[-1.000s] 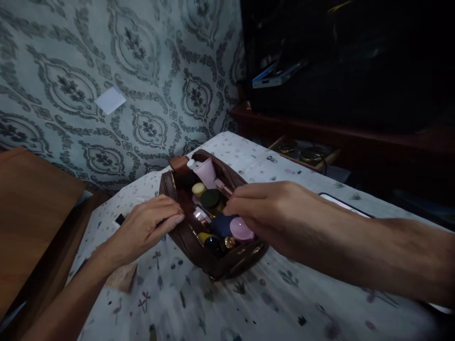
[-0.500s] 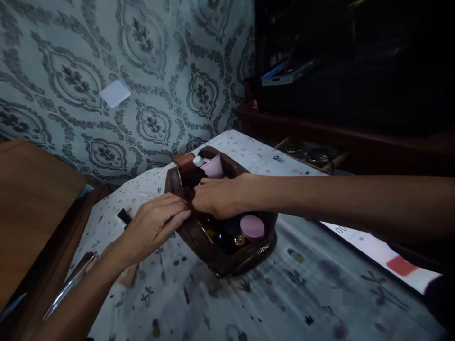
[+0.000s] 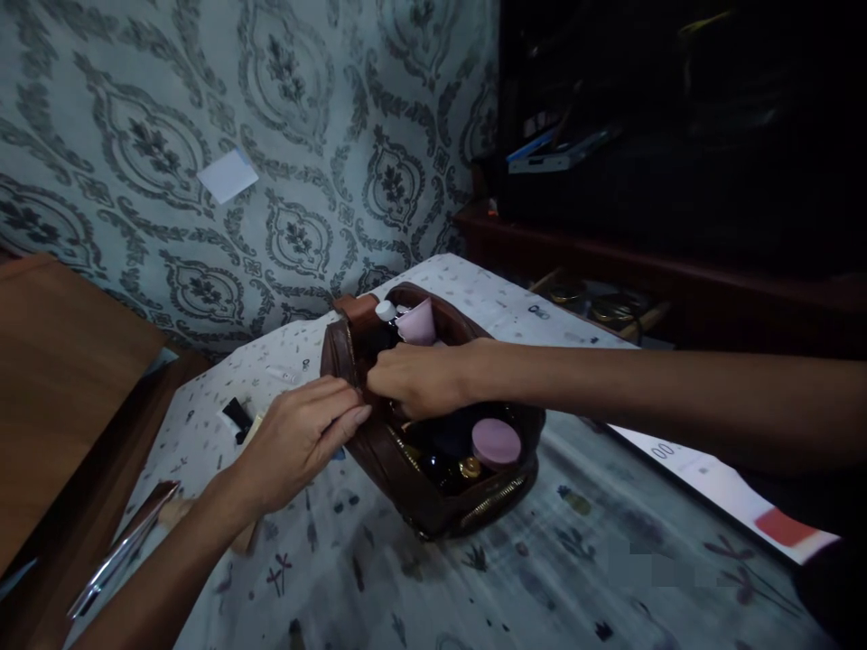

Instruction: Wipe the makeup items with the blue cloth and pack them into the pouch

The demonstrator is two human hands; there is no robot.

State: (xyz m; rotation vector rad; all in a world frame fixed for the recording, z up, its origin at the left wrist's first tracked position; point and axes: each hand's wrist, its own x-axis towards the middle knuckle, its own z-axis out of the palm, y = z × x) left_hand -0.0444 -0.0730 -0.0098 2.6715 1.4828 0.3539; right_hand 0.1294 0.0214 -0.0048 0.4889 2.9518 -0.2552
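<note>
And the brown bag [image 3: 387,468] is unzipped on the patterned cloth [image 3: 521,587], left hand [image 3: 304,438] gripping its rim, right hand [image 3: 424,379] inside, grip hidden! Pink tube [image 3: 417,322], pink lid [image 3: 497,442] within; black-ended item [image 3: 237,417] outside, left of the bag.

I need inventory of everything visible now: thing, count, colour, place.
Printed cloth: one, white, lower centre
Open leather bag: one, brown, on cloth
Round lid: one, lilac, in bag
Flattened tube: one, pink, in bag
Round cap: one, white, beside tube
Flared piece: one, black, left of bag
Glossy strip: one, silver, lower left
Lit screen: one, white-red, right
Paper sheet: one, white, on patterned wall
Wooden panel: one, brown, left
Others: too unclear
Left hand: one, on bag rim
Right hand: one, inside bag
</note>
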